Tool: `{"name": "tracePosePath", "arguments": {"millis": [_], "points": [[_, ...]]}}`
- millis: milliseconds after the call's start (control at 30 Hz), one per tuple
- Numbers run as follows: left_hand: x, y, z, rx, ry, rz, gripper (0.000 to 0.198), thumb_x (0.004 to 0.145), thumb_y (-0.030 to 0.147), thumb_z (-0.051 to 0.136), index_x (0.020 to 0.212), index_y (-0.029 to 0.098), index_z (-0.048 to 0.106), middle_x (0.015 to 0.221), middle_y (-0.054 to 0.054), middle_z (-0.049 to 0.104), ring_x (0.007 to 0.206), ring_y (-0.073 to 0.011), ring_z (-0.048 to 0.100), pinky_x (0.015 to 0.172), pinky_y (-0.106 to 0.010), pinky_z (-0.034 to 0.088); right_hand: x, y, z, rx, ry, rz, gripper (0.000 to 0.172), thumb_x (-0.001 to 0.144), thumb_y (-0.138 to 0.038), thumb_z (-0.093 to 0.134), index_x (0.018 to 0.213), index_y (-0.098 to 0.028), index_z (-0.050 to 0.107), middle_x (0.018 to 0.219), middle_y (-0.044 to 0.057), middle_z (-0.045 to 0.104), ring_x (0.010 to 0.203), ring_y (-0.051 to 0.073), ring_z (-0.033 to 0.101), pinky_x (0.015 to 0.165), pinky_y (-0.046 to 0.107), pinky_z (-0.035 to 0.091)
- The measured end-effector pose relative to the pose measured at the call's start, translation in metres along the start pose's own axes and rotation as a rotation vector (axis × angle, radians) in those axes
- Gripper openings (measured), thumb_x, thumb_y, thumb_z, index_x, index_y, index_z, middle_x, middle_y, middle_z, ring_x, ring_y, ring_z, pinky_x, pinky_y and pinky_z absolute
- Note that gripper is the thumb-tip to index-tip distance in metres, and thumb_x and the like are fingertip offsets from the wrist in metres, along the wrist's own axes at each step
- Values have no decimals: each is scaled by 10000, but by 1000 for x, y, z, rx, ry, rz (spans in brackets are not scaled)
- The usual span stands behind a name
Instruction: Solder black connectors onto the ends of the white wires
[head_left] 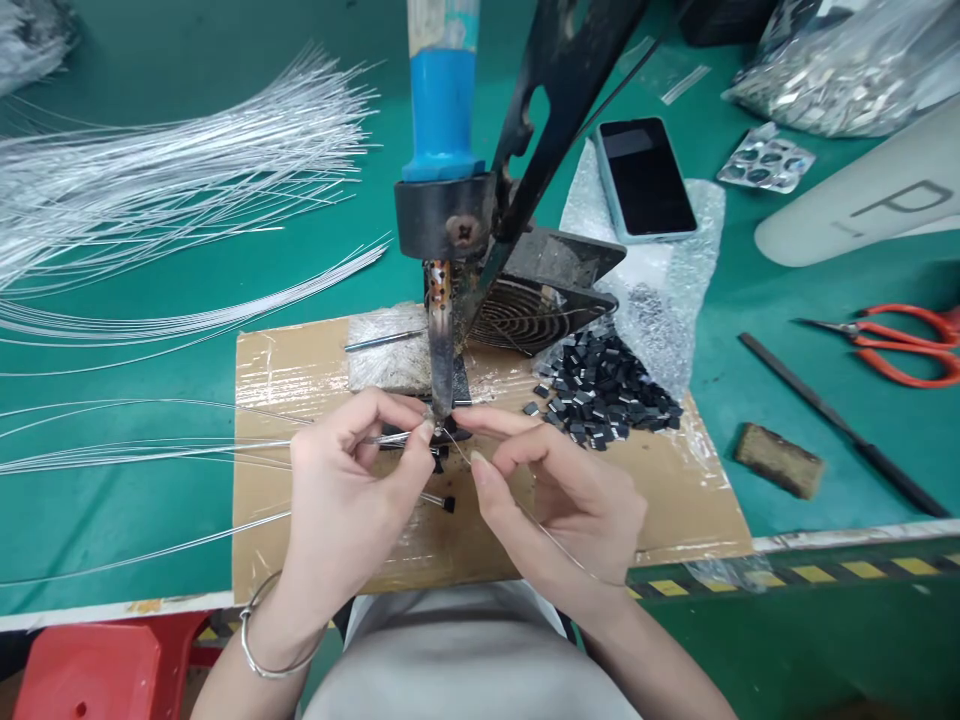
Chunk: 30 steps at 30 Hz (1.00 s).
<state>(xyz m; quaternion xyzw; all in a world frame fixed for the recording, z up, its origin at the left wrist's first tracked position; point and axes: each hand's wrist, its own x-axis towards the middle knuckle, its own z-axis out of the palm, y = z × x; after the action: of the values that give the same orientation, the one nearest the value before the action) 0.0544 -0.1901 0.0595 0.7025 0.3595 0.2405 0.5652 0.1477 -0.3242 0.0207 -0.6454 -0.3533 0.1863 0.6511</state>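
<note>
Thin white wires (262,443) run from the left into my left hand (360,490), whose thumb and fingers pinch their ends just under the tip of a blue-handled soldering iron (441,350). My right hand (559,490) is closed on a thin solder wire (559,545) that reaches up toward the iron's tip; part of it passes across my palm. What exactly lies between my left fingertips is too small to tell. Just below the tip, small black connectors (448,504) lie on the cardboard (645,520), one of them on a wire end.
A black fan (525,310) stands behind the iron, beside a pile of black connectors (611,390). Wire bundles (187,170) cover the left. On the right are a phone (649,180), red-handled pliers (907,340), a file (840,420) and a brown block (778,460).
</note>
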Motion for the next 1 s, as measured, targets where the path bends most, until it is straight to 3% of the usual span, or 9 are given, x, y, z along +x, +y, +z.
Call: {"name": "tracePosePath", "arguments": {"millis": [1000], "points": [[-3, -1, 1, -10, 6, -21, 149, 813, 61, 742, 753, 194, 713, 829, 1, 780, 795, -90, 744, 723, -127, 576, -1, 1, 3, -48, 31, -28, 193, 934, -43, 694, 881, -218, 633, 1193, 53, 800, 1102, 209, 783, 973, 337, 614]]}}
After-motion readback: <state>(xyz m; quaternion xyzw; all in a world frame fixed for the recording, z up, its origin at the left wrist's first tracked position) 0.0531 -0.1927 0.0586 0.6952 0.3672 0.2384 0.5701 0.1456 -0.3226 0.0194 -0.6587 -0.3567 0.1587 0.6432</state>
